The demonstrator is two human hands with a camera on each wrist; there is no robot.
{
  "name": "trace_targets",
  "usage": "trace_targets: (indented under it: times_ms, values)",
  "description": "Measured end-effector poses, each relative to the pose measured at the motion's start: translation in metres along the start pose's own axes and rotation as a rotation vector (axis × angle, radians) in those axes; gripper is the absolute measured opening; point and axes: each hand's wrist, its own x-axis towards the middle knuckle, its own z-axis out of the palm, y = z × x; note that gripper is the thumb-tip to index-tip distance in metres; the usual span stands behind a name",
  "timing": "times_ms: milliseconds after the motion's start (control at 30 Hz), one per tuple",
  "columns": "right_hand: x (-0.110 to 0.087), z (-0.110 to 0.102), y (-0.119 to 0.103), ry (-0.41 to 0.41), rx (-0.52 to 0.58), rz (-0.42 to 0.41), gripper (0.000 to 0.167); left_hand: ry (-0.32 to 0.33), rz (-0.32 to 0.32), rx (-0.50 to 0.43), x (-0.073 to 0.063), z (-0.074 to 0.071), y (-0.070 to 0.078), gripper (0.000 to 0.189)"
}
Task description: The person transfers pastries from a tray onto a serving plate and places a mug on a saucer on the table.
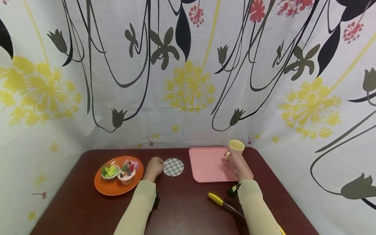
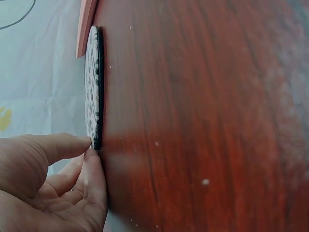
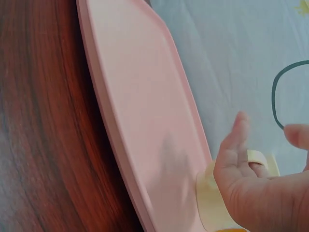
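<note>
My left hand (image 1: 154,166) pinches the near edge of a round checked coaster (image 1: 173,167) between thumb and fingers, as the left wrist view shows. That coaster (image 2: 93,87) lies flat, close along the dark red table. At the far right corner of a pink tray (image 1: 207,164), my right hand (image 1: 234,161) has a finger through the handle of a pale yellow mug (image 1: 236,147). Seen from the right wrist, the hand's thumb stands apart from the mug (image 3: 212,203), and another finger points outward. The mug is upright, partly hidden behind the hand.
An orange plate (image 1: 107,188) at the left carries a fruit cup (image 1: 110,171) and a cupcake-like dessert (image 1: 127,173). A long tool with a yellow handle (image 1: 215,198) and a metal shaft lies partly under the right forearm. Patterned fabric (image 1: 182,127) hangs behind the table.
</note>
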Motion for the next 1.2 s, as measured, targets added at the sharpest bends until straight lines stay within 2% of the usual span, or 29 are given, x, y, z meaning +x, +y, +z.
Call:
trace_targets:
  times_ms: [133, 200, 233, 333, 467, 667, 867, 1100, 1200]
  values:
    - [0.005, 0.002, -0.002, 0.040, 0.054, -0.029, 0.071, -0.006, 0.000, -0.014, 0.000, 0.000, 0.002, 0.023]
    - [0.006, 0.002, -0.002, 0.067, 0.065, -0.043, 0.073, -0.011, 0.000, -0.014, 0.001, -0.001, 0.002, 0.023]
    - [0.007, 0.002, -0.002, 0.076, 0.074, -0.048, 0.071, -0.014, 0.001, -0.014, 0.001, -0.001, 0.002, 0.024]
    - [0.008, 0.001, 0.000, 0.106, 0.095, -0.052, 0.049, -0.020, 0.003, -0.016, 0.002, 0.000, 0.002, 0.024]
    - [0.007, -0.001, 0.003, 0.096, 0.104, -0.046, 0.032, -0.021, 0.003, -0.020, 0.002, 0.001, 0.003, 0.023]
    - [0.007, -0.003, 0.008, 0.083, 0.092, -0.044, 0.034, -0.011, 0.005, -0.022, 0.002, 0.003, 0.001, 0.023]
    - [0.007, 0.000, 0.012, 0.085, 0.067, -0.065, 0.045, -0.012, 0.001, -0.030, 0.001, 0.002, -0.003, 0.025]
    - [0.003, 0.004, 0.011, 0.091, 0.060, -0.121, 0.033, -0.014, 0.001, -0.020, 0.002, 0.002, -0.006, 0.022]
    - [0.001, 0.003, 0.010, 0.086, 0.067, -0.117, 0.032, -0.015, 0.007, -0.016, 0.003, 0.003, -0.005, 0.020]
